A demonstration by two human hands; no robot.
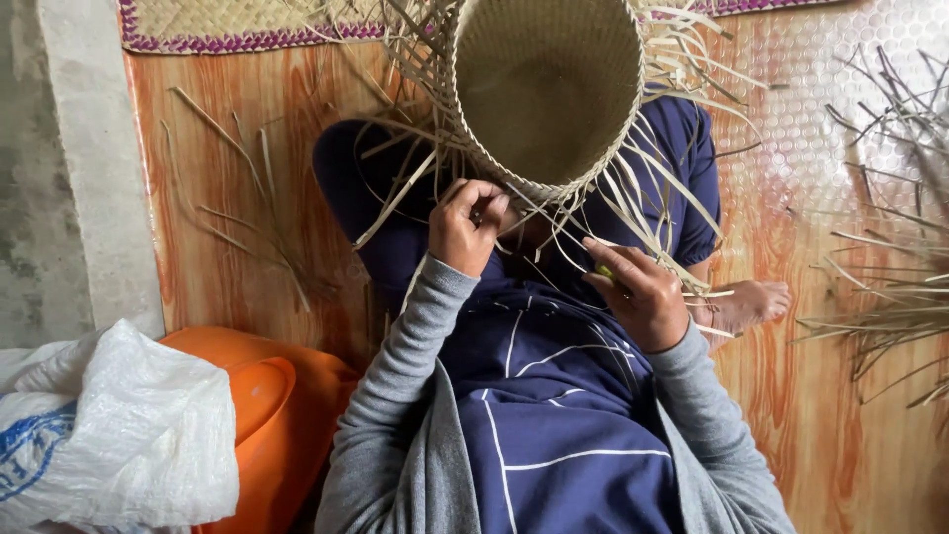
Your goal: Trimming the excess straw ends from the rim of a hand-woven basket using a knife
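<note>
A half-woven straw basket (547, 89) lies on my lap with its opening facing me and many loose strips sticking out around its rim. My left hand (465, 225) pinches one of the loose strips (415, 183) at the basket's near rim, fingers closed on it. To the right of it, my right hand (641, 294) is curled around a small yellow-green object whose kind I cannot make out, with several strips running over its fingers. I sit cross-legged in dark blue cloth with white lines, grey sleeves on both arms.
Loose straw strips (232, 198) lie on the orange wood-pattern floor at left, and a larger pile (895, 287) at right. An orange plastic tub (262, 396) and a white sack (109, 435) sit at lower left. A woven mat edge (247, 25) runs along the top. My bare foot (751, 302) shows at right.
</note>
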